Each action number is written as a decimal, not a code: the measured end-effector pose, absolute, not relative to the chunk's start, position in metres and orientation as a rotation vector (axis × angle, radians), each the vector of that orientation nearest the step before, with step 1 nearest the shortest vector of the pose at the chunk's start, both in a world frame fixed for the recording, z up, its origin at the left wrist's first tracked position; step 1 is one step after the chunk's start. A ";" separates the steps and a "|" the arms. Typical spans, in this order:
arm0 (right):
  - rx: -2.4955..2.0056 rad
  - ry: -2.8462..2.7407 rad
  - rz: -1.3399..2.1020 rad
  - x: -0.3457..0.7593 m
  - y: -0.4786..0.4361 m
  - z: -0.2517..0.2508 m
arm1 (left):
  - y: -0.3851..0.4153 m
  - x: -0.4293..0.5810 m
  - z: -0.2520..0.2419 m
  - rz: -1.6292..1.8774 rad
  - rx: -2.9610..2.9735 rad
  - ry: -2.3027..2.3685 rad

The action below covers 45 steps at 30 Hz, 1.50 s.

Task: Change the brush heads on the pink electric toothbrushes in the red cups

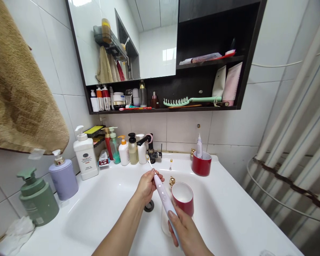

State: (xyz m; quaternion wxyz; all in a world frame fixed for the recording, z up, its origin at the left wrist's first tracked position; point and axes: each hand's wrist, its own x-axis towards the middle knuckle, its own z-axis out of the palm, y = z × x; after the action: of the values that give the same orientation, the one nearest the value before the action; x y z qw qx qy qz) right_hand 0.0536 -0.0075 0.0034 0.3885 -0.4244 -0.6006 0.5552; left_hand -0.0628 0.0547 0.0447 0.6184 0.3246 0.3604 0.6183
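My right hand (185, 227) is wrapped round the lower handle of a pale pink and lilac electric toothbrush (163, 193), which slants up and away over the sink. At its upper end, the fingers of my left hand (147, 185) pinch the neck, just below the white brush head (148, 159). Behind the toothbrush, a red cup (185, 204) with a white inside and a gold handle stands in the basin. Partly hidden beside that cup is a whitish translucent container (165, 224). The black faucet (149, 144) rises beyond my left hand.
Several pump bottles (124, 151) line the back left ledge of the white sink (90, 202). Another red cup (202, 167) holding a white tube stands back right. Above hangs a dark mirror cabinet (213, 81). A brown towel (23, 81) hangs left; pipes (304, 121) run right.
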 end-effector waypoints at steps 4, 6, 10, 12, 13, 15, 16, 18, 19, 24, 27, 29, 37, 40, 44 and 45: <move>-1.054 -1.512 1.414 0.054 -0.009 0.003 | 0.054 -0.061 0.045 1.422 0.767 0.844; -1.044 -1.494 1.421 0.055 -0.009 0.002 | 0.053 -0.060 0.045 1.421 0.775 0.848; -0.979 -1.406 1.519 0.053 -0.012 0.005 | 0.052 -0.061 0.048 1.399 0.777 0.801; -0.925 -1.279 1.679 0.051 -0.016 0.007 | 0.051 -0.061 0.050 1.376 0.772 0.753; -0.900 -1.213 1.761 0.050 -0.017 0.008 | 0.050 -0.060 0.051 1.363 0.774 0.729; -0.870 -1.139 1.848 0.048 -0.019 0.011 | 0.047 -0.057 0.053 1.358 0.779 0.703; -0.862 -1.147 1.836 0.049 -0.019 0.013 | 0.046 -0.055 0.053 1.364 0.782 0.707; -0.876 -1.224 1.695 0.052 -0.012 0.021 | 0.044 -0.051 0.053 1.371 0.810 0.737; -0.896 -1.265 1.585 0.055 -0.005 0.027 | 0.044 -0.049 0.051 1.369 0.845 0.774; -1.094 -1.453 0.959 0.075 0.047 0.056 | 0.046 -0.041 0.024 1.334 1.386 1.235; -1.162 -1.489 0.824 0.084 0.072 0.054 | 0.043 -0.031 0.000 1.146 1.820 1.435; -1.220 -1.521 0.763 0.088 0.080 0.043 | 0.042 -0.023 -0.012 1.039 1.922 1.503; -1.410 -1.689 0.473 0.097 0.088 0.021 | 0.057 -0.013 -0.007 1.222 1.816 1.352; -1.458 -1.723 0.394 0.099 0.106 0.034 | 0.076 -0.009 0.009 1.286 1.836 1.333; -1.521 -1.742 0.315 0.102 0.140 0.056 | 0.110 0.001 0.033 1.267 1.994 1.394; -1.543 -1.740 0.299 0.102 0.148 0.061 | 0.119 0.004 0.037 1.256 2.025 1.411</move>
State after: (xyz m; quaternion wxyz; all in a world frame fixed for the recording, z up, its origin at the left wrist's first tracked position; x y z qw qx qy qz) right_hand 0.1019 0.1483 0.0605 0.3881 -0.6064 -0.6839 0.1177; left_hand 0.0036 0.1194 0.0372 0.1852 0.7185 0.5007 0.4458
